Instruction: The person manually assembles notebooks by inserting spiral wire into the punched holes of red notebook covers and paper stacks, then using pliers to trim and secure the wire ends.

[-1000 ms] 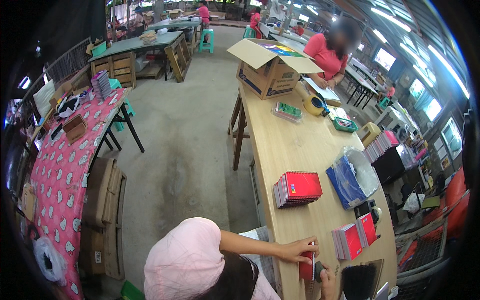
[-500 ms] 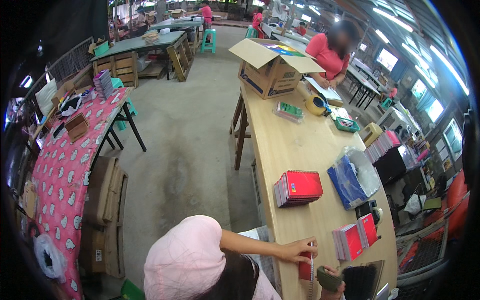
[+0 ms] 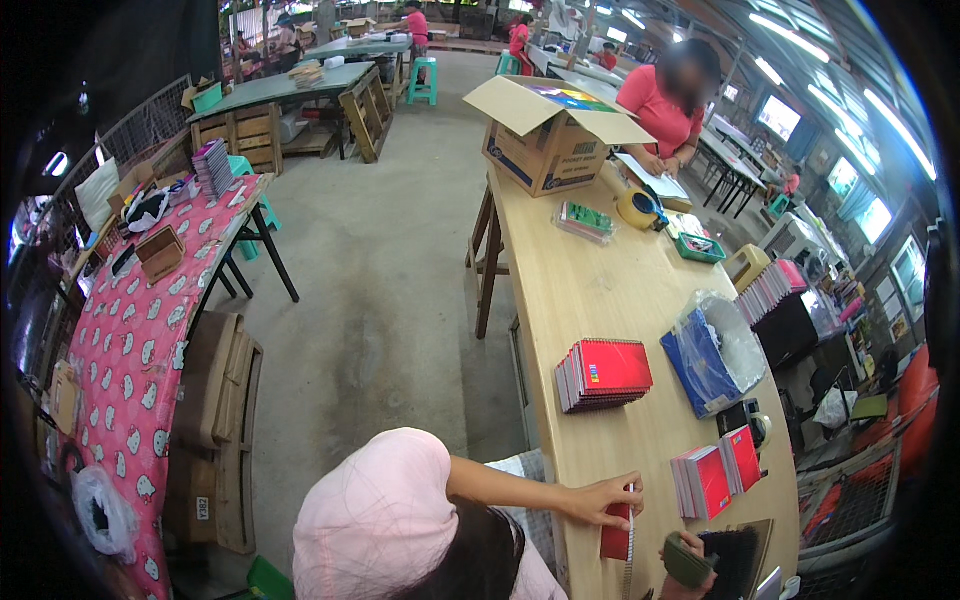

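My left hand (image 3: 607,499) is closed on the upper end of a small red spiral notebook (image 3: 615,542) standing on the wooden table. Just right of it, my right hand (image 3: 692,580) grips an olive-green pad (image 3: 688,560), whose exact kind I cannot make out. The pad is apart from the notebook. Beyond my right hand lie two stacks of red notebooks, a larger one (image 3: 708,482) and a smaller one (image 3: 741,458). Another stack of red spiral notebooks (image 3: 612,370) sits farther up the table. A dark, bristly-looking object (image 3: 735,560) lies beside my right hand.
A blue box lined with clear plastic (image 3: 703,365) and a tape dispenser (image 3: 758,428) stand along the right edge. Farther off are an open carton (image 3: 550,150), a tape roll (image 3: 635,209) and a writing co-worker (image 3: 665,110). A pink-covered table (image 3: 130,350) stands left.
My right hand has moved a little to the right with the green pad, away from the notebook. My left hand keeps its hold. The whole view has shifted slightly.
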A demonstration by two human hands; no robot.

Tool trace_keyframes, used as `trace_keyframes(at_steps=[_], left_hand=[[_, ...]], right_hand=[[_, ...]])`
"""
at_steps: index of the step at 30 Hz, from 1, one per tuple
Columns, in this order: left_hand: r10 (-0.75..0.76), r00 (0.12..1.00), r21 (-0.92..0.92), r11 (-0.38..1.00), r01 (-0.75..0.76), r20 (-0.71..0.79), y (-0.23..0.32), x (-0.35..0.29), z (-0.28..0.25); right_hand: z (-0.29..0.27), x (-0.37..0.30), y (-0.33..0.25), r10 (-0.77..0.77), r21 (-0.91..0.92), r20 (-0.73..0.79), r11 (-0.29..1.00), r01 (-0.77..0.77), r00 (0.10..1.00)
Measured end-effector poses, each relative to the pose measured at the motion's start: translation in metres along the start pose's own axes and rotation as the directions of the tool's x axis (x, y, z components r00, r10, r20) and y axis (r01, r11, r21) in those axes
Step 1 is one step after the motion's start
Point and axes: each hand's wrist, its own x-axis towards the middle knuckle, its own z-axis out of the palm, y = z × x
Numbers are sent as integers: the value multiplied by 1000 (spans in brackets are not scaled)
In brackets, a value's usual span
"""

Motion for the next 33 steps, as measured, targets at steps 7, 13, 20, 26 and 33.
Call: trace_keyframes(at_steps=[7,13,20,26,33], left_hand=[[-32,999,-46,998,31,-8,-4,-7,6],[43,997,132,991,-35,-65,-39,-3,23],[-138,990,218,965,144,-42,-6,17,-8],[-190,982,151,970,189,-13,-10,20,4],[-156,988,140,978,156,-9,-5,19,5]], right_hand=[[59,-8,0,59,-732,-82,674,-100,995],[-3,-45,-5,-461,251,42,864,437,887],[96,-9,-31,-9,-699,-86,713,-54,996],[107,-5,-46,-24,-514,149,852,98,988],[107,10,-50,43,-614,109,789,32,993]])
